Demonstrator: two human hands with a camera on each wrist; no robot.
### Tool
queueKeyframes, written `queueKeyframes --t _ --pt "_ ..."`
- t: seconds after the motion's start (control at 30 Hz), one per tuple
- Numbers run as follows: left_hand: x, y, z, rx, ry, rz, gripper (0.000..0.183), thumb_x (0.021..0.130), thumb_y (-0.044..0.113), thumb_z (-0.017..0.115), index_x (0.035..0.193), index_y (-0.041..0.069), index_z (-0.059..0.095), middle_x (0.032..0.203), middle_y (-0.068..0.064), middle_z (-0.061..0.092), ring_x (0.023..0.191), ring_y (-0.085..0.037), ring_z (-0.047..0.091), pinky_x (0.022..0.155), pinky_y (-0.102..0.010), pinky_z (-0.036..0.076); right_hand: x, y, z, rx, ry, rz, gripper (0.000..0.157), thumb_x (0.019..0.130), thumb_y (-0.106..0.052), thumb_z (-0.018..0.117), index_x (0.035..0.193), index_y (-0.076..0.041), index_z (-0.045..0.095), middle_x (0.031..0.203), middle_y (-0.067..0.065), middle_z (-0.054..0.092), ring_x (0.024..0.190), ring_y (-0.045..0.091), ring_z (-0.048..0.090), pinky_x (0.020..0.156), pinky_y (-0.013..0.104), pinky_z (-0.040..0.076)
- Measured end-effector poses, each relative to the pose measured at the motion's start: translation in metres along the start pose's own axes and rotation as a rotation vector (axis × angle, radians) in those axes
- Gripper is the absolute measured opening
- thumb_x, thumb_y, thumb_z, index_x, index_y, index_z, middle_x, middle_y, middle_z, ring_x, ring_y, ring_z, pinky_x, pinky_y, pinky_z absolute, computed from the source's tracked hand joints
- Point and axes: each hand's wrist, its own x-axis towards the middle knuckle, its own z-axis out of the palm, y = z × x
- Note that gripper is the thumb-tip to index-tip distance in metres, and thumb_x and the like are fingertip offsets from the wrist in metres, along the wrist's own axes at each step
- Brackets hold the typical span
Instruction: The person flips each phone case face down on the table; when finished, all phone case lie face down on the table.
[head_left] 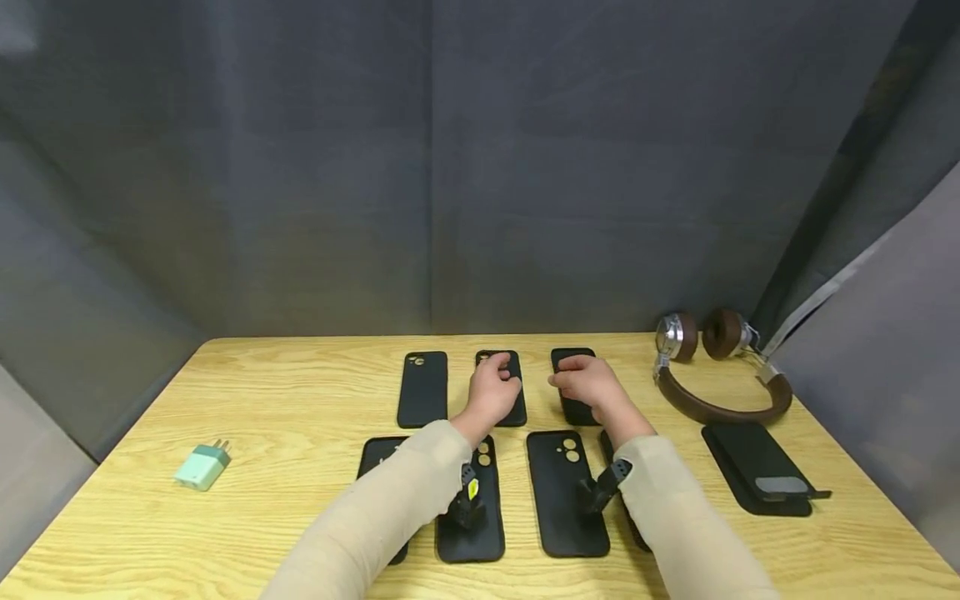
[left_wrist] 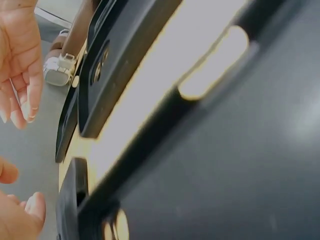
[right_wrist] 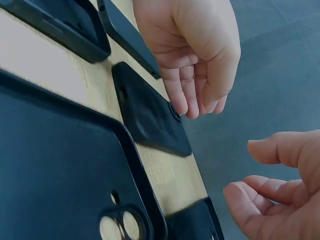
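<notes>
Both hands hover over black phone cases laid out on a wooden table, holding nothing. My left hand [head_left: 493, 393] is above the middle back case [head_left: 514, 407], fingers loosely bent, hiding part of it. My right hand [head_left: 592, 387] hangs over the right back case [head_left: 579, 410], its fingers loosely curved too. At the back left lies another phone case [head_left: 423, 390]. In the front row, one case [head_left: 471, 537] sits partly under the left wrist and another case [head_left: 551, 492] lies left of the right wrist. Forearms partly cover the outer cases [head_left: 372, 452] of that row.
Brown headphones [head_left: 712, 411] lie at the back right. In front of them is a black case [head_left: 757, 458] with a grey oval part. A mint-green plug adapter [head_left: 201, 468] sits at the left. Dark fabric [head_left: 427, 167] hangs behind the table [head_left: 300, 392].
</notes>
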Motion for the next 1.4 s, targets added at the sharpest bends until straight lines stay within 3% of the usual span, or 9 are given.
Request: queueKeyframes --t 0.27,0.57,0.8,0.93,1.03,1.23,1.4 --pt "0.001 0.009 0.017 0.018 -0.079 -0.024 0.047 0.086 0.006 0.056 0.133 0.001 0.048 0.13 -0.017 0.052 0.114 -0.027 0.055 0.084 -0.033 0.05 -0.001 0.01 -0.018 0.036 0.011 0.025 0.054 0.091 -0.012 0.054 0.138 0.007 0.035 0.145 0.025 0.029 0.123 0.042 0.043 0.101 0.048 0.038" --pt "0.003 0.014 0.032 0.005 -0.117 -0.043 0.05 0.083 0.006 0.063 0.131 -0.003 0.049 0.126 -0.018 0.055 0.113 -0.029 0.056 0.087 -0.032 0.049 0.002 0.027 -0.035 0.024 0.058 0.04 0.052 0.091 -0.01 0.053 0.135 0.01 0.036 0.138 0.03 0.035 0.121 0.043 0.044 0.1 0.045 0.039" --pt "-0.001 0.012 0.041 -0.069 -0.144 -0.09 0.05 0.083 0.003 0.065 0.13 -0.001 0.05 0.126 -0.018 0.053 0.108 -0.029 0.057 0.08 -0.032 0.051 0.002 0.041 -0.039 0.016 0.077 0.074 0.051 0.09 -0.008 0.053 0.133 0.014 0.036 0.135 0.033 0.037 0.119 0.046 0.044 0.099 0.047 0.039" --pt "-0.002 0.013 0.046 -0.059 -0.168 -0.112 0.05 0.083 0.003 0.065 0.131 0.001 0.051 0.127 -0.017 0.052 0.109 -0.027 0.055 0.081 -0.032 0.05 0.002 0.048 -0.04 0.012 0.106 0.104 0.051 0.09 -0.008 0.054 0.133 0.013 0.038 0.133 0.033 0.039 0.117 0.044 0.047 0.098 0.047 0.04" --pt "-0.001 0.013 0.05 -0.044 -0.17 -0.112 0.052 0.082 0.002 0.065 0.131 0.0 0.05 0.127 -0.016 0.053 0.114 -0.026 0.052 0.086 -0.033 0.049 0.003 0.052 -0.042 0.002 0.132 0.103 0.049 0.088 -0.008 0.056 0.131 0.012 0.041 0.13 0.032 0.043 0.111 0.041 0.052 0.095 0.045 0.043" --pt "0.003 0.011 0.057 -0.049 -0.165 -0.14 0.052 0.081 0.001 0.066 0.131 -0.001 0.05 0.128 -0.015 0.054 0.119 -0.026 0.05 0.092 -0.033 0.046 0.007 0.061 -0.042 0.018 0.13 0.108 0.045 0.086 -0.004 0.058 0.125 0.014 0.045 0.113 0.027 0.055 0.087 0.022 0.06 0.073 0.033 0.05" --pt "0.005 0.008 0.058 -0.104 -0.172 -0.197 0.051 0.082 -0.002 0.064 0.131 0.0 0.05 0.126 -0.015 0.055 0.116 -0.026 0.052 0.088 -0.032 0.049 0.01 0.066 -0.039 -0.04 0.148 0.072 0.042 0.083 0.001 0.058 0.122 0.015 0.049 0.115 0.03 0.053 0.093 0.028 0.058 0.075 0.032 0.048"
